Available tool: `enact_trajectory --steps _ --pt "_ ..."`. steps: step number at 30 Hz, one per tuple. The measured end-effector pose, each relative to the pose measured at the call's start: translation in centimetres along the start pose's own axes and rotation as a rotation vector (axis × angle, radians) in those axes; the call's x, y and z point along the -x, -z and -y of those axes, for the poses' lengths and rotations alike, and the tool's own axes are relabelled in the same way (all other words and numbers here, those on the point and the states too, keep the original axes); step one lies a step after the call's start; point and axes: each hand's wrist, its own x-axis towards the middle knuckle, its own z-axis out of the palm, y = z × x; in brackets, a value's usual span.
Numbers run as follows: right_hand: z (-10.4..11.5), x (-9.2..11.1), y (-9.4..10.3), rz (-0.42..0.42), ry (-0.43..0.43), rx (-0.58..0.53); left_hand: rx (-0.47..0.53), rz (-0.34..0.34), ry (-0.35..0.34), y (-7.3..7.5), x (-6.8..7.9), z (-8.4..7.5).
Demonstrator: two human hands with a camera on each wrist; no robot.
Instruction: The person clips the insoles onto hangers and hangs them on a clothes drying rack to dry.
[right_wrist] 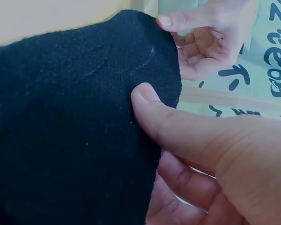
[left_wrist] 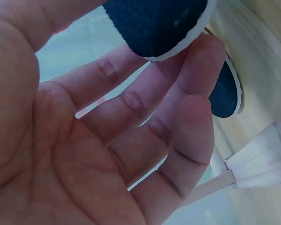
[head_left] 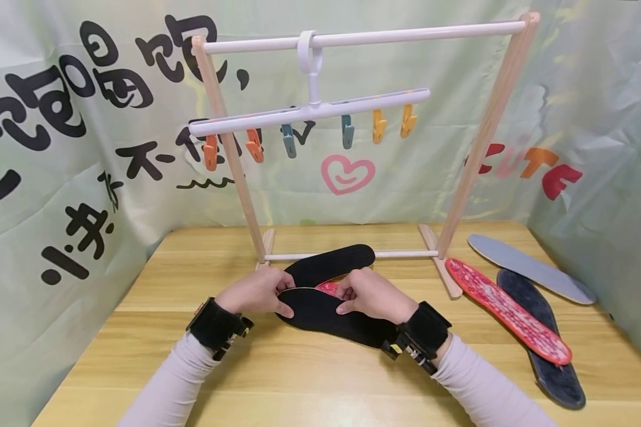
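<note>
A black insole [head_left: 312,311] is held slanted over the table between both hands. At its left end, my left hand [head_left: 262,292] pinches it between thumb and fingers; the left wrist view shows that dark rounded end [left_wrist: 159,28] with a pale edge. My right hand [head_left: 378,295] grips the upper edge near the middle, its thumb pressing the black face [right_wrist: 79,122] in the right wrist view. Behind it lies a second black insole [head_left: 333,261], partly covered by the front one. A strip of red patterned surface [head_left: 328,289] shows between the two.
A wooden rack [head_left: 486,139] stands at the back. From its top bar hangs a white hanger [head_left: 312,110] with orange, blue and yellow clips [head_left: 378,126]. To the right lie a red patterned insole [head_left: 507,311], a dark insole [head_left: 558,379] beneath it, and a grey insole [head_left: 531,268].
</note>
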Motion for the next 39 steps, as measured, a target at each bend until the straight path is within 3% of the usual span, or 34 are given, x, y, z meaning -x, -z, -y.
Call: enact_trajectory --steps 5,12,23,30,39 --pt "-0.1 -0.1 0.3 -0.022 -0.008 -0.012 -0.044 -0.043 0.011 0.2 0.2 0.3" --pt "-0.1 0.1 0.7 -0.05 -0.02 -0.043 -0.026 -0.078 0.031 0.6 0.1 0.3" --pt "0.0 0.0 0.8 -0.142 -0.026 -0.038 0.058 -0.234 0.097 1.3 0.2 0.9" --pt "0.1 -0.1 0.9 -0.199 -0.039 -0.071 0.099 -0.347 0.075 1.8 0.0 0.9" --pt "0.1 -0.4 0.8 -0.253 -0.07 -0.087 0.235 -0.399 0.079 1.9 0.0 0.8"
